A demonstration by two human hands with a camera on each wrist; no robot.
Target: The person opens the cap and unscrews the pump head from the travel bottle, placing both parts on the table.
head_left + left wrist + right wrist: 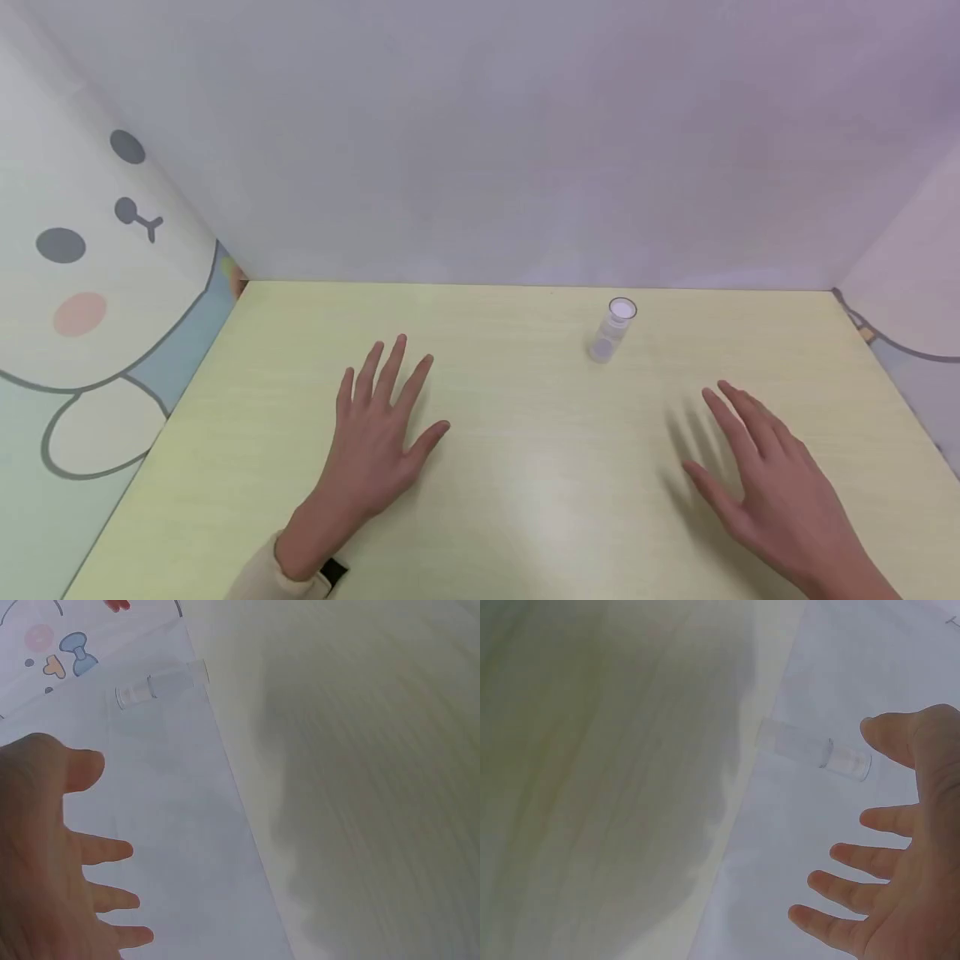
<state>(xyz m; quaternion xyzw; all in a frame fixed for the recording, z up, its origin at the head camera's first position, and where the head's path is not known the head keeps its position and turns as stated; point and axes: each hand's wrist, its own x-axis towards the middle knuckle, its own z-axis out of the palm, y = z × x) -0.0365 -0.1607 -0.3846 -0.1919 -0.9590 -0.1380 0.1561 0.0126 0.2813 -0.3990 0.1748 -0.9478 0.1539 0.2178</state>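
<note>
A small clear bottle with a whitish cap (612,331) stands upright toward the back of the table, right of the middle. My left hand (372,446) is over the table to the left of it, fingers spread and straight, holding nothing. Nearer to the bottle, at the front right, my right hand (780,483) hovers with relaxed fingers and thumb apart; its shadow falls beside it. Both wrist views also show the clear bottle (154,688), away from the left fingers, and the same bottle (810,748) beyond the right thumb. Neither hand touches it.
The pale wooden table (525,467) meets a plain whitish back panel (480,150). Side panels with cartoon animal prints, such as the left panel (112,292), flank it. A dark watch-like item (333,572) shows at the left sleeve (281,575).
</note>
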